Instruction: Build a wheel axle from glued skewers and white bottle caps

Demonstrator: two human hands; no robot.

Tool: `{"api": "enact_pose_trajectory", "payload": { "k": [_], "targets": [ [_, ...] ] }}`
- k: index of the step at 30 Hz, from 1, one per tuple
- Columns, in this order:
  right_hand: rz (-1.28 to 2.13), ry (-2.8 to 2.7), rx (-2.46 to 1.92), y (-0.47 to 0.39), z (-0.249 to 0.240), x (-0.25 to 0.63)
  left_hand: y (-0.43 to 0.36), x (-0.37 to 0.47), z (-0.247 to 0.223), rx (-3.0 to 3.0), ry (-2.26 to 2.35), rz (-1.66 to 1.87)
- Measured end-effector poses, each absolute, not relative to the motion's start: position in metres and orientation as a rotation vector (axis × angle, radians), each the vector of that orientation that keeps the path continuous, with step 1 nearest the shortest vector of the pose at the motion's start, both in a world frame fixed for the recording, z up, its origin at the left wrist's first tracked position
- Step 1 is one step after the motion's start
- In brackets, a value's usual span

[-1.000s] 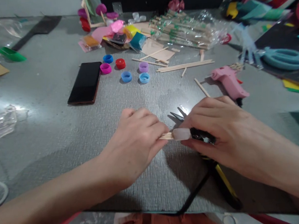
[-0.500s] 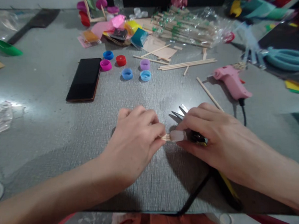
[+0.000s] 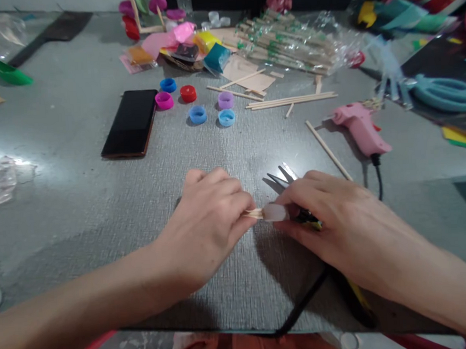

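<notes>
Near the front middle of the table, my left hand is closed on thin wooden sticks, whose ends stick out between thumb and fingers. My right hand pinches a small whitish translucent piece that touches the stick ends. Pliers with yellow and black handles lie partly under my right hand, which hides their middle. Metal tips show just beyond its fingers.
Behind my hands are a black phone, several bottle caps, loose sticks and a pink glue gun with its cord. Farther back lie bagged sticks and blue-handled scissors. The table's front edge is close.
Both hands keep their grips. The whitish piece and the sticks have shifted very slightly left, and my right hand has lowered a little.
</notes>
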State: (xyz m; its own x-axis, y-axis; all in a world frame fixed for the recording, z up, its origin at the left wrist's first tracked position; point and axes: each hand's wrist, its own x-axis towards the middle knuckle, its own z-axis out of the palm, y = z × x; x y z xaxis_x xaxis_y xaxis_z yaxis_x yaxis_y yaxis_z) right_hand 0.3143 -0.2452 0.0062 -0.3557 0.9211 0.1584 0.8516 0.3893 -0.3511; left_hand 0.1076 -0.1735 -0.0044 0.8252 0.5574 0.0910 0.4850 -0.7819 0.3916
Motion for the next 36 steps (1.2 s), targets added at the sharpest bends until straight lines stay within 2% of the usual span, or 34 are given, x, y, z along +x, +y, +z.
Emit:
{"api": "enact_pose_trajectory", "payload": {
  "k": [16, 21, 26, 29, 36],
  "targets": [
    [0.315, -2.334, -1.52, -0.246, 0.004, 0.312, -0.175, 0.109, -0.009, 2.646, 0.727, 0.304],
    [0.306, -2.334, -1.516, -0.246, 0.004, 0.311, -0.169, 0.1, 0.01, 2.755, 0.756, 0.157],
    [0.28, -2.359, -1.511, -0.247, 0.003, 0.313, -0.155, 0.053, 0.035, 2.787, 0.914, -0.013],
    [0.273, -2.356, -1.514, -0.248, 0.003, 0.314, -0.152, 0.036, 0.032, 2.659, 0.913, -0.158],
    [0.285, -2.352, -1.501, -0.247, 0.001, 0.314, -0.152, 0.047, 0.013, 2.506, 0.804, -0.177]
  ]
}}
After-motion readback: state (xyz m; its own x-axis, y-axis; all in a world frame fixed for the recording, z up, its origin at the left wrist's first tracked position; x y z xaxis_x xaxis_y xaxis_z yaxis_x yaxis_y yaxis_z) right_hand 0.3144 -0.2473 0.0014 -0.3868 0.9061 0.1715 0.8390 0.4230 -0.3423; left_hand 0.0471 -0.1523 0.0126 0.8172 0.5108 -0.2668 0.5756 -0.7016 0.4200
